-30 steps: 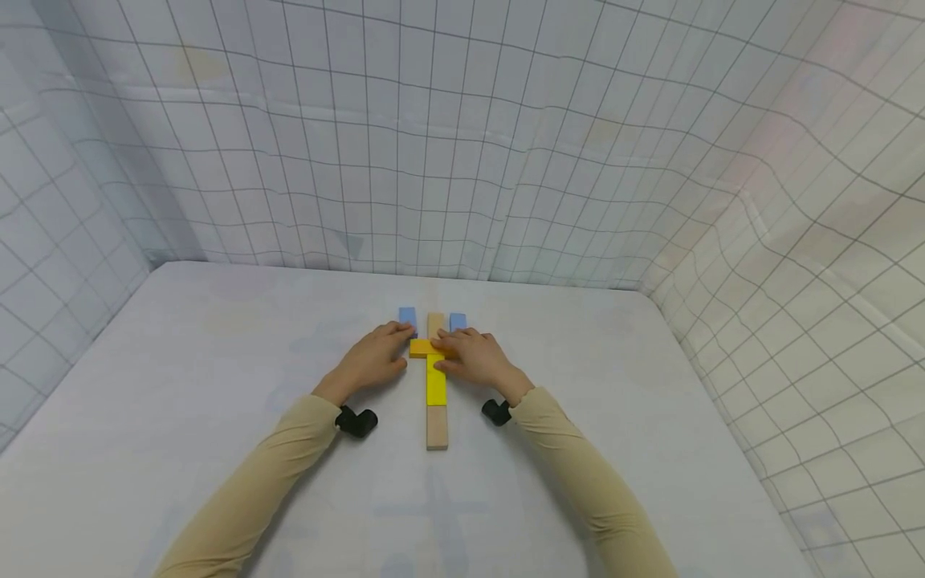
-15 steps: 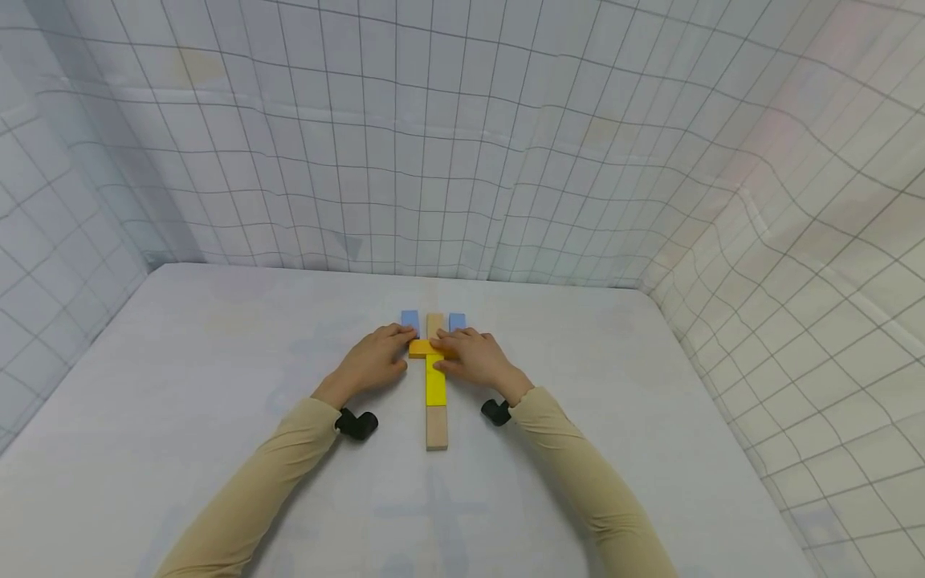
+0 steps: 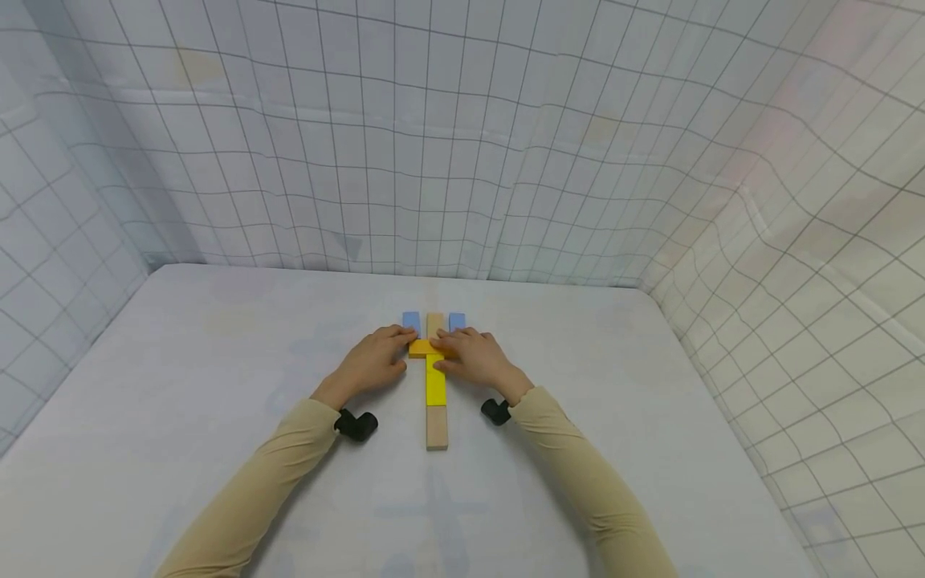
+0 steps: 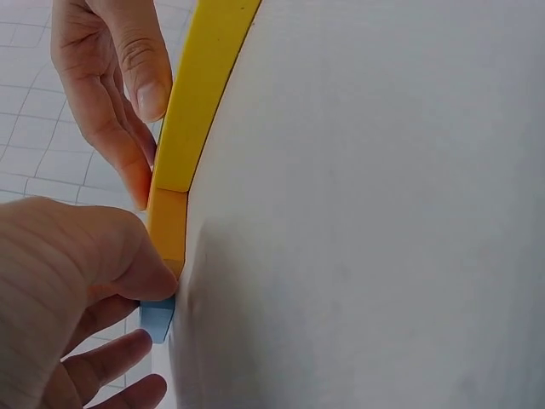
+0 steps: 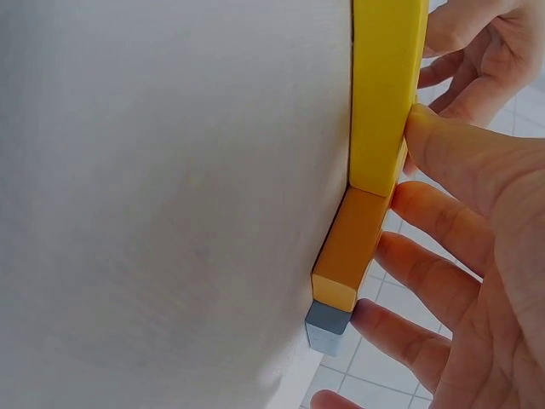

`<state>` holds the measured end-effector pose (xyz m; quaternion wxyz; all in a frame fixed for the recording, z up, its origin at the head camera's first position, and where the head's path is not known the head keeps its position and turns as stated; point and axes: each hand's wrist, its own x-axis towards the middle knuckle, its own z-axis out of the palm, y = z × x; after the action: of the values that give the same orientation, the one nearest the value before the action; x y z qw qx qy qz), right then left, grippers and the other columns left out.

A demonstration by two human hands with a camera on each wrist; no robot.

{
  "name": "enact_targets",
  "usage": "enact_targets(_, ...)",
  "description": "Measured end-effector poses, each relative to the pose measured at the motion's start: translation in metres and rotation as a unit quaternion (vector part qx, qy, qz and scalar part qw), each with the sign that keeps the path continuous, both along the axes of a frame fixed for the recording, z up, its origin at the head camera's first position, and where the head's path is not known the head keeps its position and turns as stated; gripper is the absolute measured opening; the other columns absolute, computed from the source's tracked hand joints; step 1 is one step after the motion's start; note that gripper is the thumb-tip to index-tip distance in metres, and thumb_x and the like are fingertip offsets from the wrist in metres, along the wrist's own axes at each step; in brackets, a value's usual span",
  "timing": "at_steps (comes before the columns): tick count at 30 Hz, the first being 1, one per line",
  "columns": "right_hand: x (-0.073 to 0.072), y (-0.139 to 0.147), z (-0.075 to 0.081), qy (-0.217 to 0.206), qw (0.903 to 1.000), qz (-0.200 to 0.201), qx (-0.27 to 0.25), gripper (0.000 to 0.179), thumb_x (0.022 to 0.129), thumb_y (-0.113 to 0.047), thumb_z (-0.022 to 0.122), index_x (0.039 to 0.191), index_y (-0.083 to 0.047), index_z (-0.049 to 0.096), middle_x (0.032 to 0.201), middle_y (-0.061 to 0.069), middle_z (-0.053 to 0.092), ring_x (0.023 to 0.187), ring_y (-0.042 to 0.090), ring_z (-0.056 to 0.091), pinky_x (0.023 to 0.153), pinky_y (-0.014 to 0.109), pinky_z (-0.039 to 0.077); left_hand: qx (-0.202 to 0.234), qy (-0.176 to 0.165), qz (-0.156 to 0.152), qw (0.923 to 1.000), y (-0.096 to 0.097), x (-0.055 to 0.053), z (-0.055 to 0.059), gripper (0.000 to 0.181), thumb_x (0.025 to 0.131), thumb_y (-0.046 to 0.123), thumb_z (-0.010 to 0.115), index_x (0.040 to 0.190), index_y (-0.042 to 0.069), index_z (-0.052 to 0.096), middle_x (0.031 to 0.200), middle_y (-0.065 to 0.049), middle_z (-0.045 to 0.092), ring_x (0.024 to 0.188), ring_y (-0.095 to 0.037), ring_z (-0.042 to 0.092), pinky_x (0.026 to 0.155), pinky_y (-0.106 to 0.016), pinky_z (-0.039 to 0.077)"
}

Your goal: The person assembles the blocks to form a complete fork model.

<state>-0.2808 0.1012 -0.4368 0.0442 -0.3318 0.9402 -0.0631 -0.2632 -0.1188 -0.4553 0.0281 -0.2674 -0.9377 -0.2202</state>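
My left hand (image 3: 370, 357) touches the near end of the left blue block (image 3: 411, 320) with its fingertips. Its thumb lies apart, by the end of the orange block (image 3: 421, 349). Relaxed fingers of my right hand (image 3: 477, 359) rest on the orange block, covering its right part, and the thumb touches the yellow block (image 3: 436, 387). The orange block lies crosswise at the far end of the yellow one. Beyond it lie a plain wooden block (image 3: 435, 323) and a right blue block (image 3: 458, 321), partly behind the right fingers.
A second plain wooden block (image 3: 437, 429) meets the yellow block's near end. All lie flat on a white-covered table (image 3: 217, 361). White grid-patterned cloth (image 3: 433, 160) hangs behind and at both sides. Black wrist cameras (image 3: 357, 425) sit under both wrists.
The left blue block has slid slightly toward me and to the right, under my left fingertips, closer to the orange block. My right hand has stayed in place.
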Motion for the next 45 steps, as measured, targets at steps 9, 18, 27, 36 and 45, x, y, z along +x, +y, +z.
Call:
enact_targets(9, 0.0007, 0.0003, 0.0011, -0.001, 1.0, 0.001, 0.0, 0.05, 0.095, -0.043, 0.054, 0.14, -0.022, 0.049, 0.146, -0.002, 0.039, 0.128, 0.028, 0.041, 0.095, 0.05, 0.037, 0.0, 0.005, -0.004, 1.0, -0.0001, 0.0008, 0.0019, 0.052, 0.084, 0.002, 0.059, 0.135, -0.002, 0.05, 0.136, -0.017, 0.048, 0.122, -0.036, 0.045, 0.099, -0.05, 0.036)
enact_targets(18, -0.0004, 0.0009, 0.0006, 0.003, 1.0, 0.004, 0.0, 0.05, 0.095, -0.043, 0.054, 0.14, -0.021, 0.049, 0.146, -0.002, 0.04, 0.126, 0.028, 0.042, 0.094, 0.05, 0.038, -0.01, 0.017, -0.001, 0.9998, 0.0002, 0.0003, 0.0014, 0.05, 0.083, 0.001, 0.06, 0.133, -0.002, 0.052, 0.134, -0.017, 0.05, 0.121, -0.036, 0.046, 0.098, -0.051, 0.036)
enact_targets(27, 0.0006, 0.001, 0.0028, -0.005, 1.0, 0.0, -0.001, 0.05, 0.096, -0.043, 0.054, 0.14, -0.022, 0.049, 0.146, -0.002, 0.04, 0.128, 0.03, 0.04, 0.094, 0.051, 0.037, -0.011, 0.022, 0.003, 0.9997, 0.0, -0.0003, 0.0011, 0.048, 0.084, 0.001, 0.059, 0.132, -0.001, 0.054, 0.134, -0.015, 0.051, 0.12, -0.036, 0.046, 0.097, -0.051, 0.037)
enact_targets(36, 0.0013, 0.0008, 0.0028, -0.013, 0.9998, -0.002, -0.011, 0.05, 0.096, -0.042, 0.055, 0.14, -0.022, 0.049, 0.146, -0.003, 0.04, 0.128, 0.028, 0.04, 0.095, 0.05, 0.037, 0.006, 0.014, -0.002, 0.9999, -0.0025, -0.0032, -0.0019, 0.048, 0.082, -0.003, 0.059, 0.13, -0.002, 0.055, 0.131, -0.016, 0.052, 0.119, -0.036, 0.048, 0.098, -0.05, 0.037)
enact_targets(45, 0.0007, 0.0018, 0.0004, -0.006, 0.9999, 0.002, -0.013, 0.05, 0.096, -0.041, 0.054, 0.141, -0.021, 0.049, 0.146, -0.002, 0.04, 0.128, 0.029, 0.04, 0.095, 0.05, 0.037, -0.011, 0.011, 0.0, 0.9999, -0.0009, -0.0015, 0.0027, 0.048, 0.084, -0.001, 0.06, 0.131, -0.001, 0.055, 0.134, -0.016, 0.051, 0.119, -0.037, 0.047, 0.097, -0.051, 0.037)
